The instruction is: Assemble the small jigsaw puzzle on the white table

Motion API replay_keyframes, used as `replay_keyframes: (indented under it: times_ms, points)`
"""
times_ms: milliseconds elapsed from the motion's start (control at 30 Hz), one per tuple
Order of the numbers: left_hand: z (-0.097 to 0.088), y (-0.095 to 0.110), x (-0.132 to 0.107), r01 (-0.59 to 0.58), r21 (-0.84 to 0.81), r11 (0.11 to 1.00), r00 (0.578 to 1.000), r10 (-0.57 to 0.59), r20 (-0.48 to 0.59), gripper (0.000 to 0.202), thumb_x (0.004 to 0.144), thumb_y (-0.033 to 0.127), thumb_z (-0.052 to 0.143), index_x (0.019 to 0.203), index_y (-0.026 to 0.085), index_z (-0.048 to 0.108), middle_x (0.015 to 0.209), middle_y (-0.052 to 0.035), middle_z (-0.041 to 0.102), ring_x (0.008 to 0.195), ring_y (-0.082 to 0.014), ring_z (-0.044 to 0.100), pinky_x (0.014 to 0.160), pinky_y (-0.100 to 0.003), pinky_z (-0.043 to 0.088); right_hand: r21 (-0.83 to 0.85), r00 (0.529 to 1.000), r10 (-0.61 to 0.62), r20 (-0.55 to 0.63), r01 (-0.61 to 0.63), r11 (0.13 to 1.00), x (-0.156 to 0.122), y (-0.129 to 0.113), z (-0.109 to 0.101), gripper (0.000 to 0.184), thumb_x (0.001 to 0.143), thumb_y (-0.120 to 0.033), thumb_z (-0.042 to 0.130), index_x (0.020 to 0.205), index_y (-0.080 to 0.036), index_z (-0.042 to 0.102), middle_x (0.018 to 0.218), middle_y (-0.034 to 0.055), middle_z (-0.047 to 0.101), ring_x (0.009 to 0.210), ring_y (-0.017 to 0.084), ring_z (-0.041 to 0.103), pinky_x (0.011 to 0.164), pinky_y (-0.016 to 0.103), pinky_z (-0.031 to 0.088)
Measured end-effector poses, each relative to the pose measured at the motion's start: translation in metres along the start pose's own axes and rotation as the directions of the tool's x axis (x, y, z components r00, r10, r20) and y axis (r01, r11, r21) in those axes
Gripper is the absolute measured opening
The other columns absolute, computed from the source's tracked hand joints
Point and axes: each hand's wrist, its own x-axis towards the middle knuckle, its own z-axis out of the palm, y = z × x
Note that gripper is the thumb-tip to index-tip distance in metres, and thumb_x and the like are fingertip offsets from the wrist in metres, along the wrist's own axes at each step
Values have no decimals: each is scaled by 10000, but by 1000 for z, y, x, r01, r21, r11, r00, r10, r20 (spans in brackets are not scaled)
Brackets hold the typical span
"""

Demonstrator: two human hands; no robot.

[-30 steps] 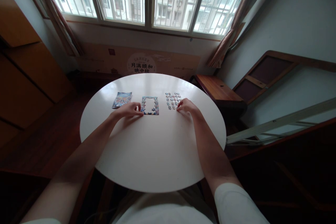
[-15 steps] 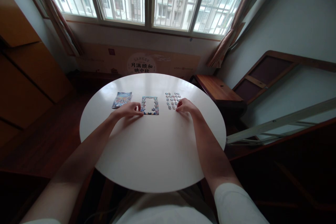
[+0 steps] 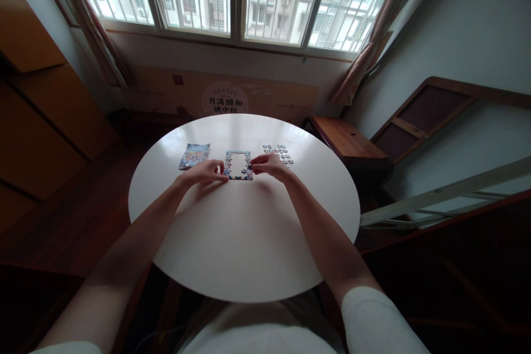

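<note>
A small jigsaw frame (image 3: 238, 165), only its border joined, lies on the round white table (image 3: 244, 243). My left hand (image 3: 206, 171) rests at the frame's left lower corner with fingers curled against it. My right hand (image 3: 269, 165) is at the frame's right edge, fingertips pinched together on a small dark puzzle piece. Loose puzzle pieces (image 3: 281, 153) lie in rows just right of my right hand. A colourful picture card (image 3: 193, 155) lies to the left of the frame.
A wooden side table (image 3: 346, 144) stands beyond the table's right edge. A leaning wooden frame (image 3: 418, 116) is against the right wall. A printed cardboard panel (image 3: 224, 100) sits under the window. Orange cabinets (image 3: 37, 121) stand at left.
My right hand has moved left from the loose pieces to the right edge of the jigsaw frame, with a piece pinched in it. My left hand has stayed put.
</note>
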Motion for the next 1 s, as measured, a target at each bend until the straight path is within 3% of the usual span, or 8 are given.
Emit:
replay_keyframes:
  times_ms: [233, 433, 567, 1000]
  points:
    - [0, 1, -1, 7, -9, 1000, 1000, -7, 6, 467, 651, 638, 704, 816, 215, 596, 616, 6, 605, 552, -163, 537, 529, -267, 307, 100, 996, 69, 48, -73, 992, -1, 9, 9, 240, 608, -132, 877, 799, -81, 741, 660, 78, 725, 616, 163, 703, 687, 288, 639]
    - [0, -1, 0, 4, -8, 1000, 1000, -4, 9, 464, 660, 635, 699, 829, 213, 604, 646, -1, 621, 563, -161, 549, 533, -264, 316, 131, 1000, 20, 4, -21, 991, 1, 14, 11, 264, 600, -188, 887, 798, -100, 736, 651, 49, 717, 563, 123, 663, 614, 244, 605]
    - [0, -1, 0, -2, -1, 1000, 1000, 2, 6, 459, 667, 633, 696, 827, 214, 601, 643, -1, 622, 569, -169, 558, 539, -269, 326, 111, 1000, 10, 3, -10, 994, 1, 16, 11, 264, 664, -187, 833, 904, -116, 753, 651, 28, 710, 539, 92, 622, 563, 215, 561]
    - [-1, 4, -2, 0, -1, 1000, 1000, 0, -3, 433, 669, 604, 699, 815, 208, 600, 608, 9, 606, 531, -153, 544, 514, -258, 304, 75, 999, -49, 21, 48, 996, 5, 24, 7, 228, 650, -185, 787, 865, -124, 741, 676, 47, 716, 594, 130, 649, 522, 207, 497]
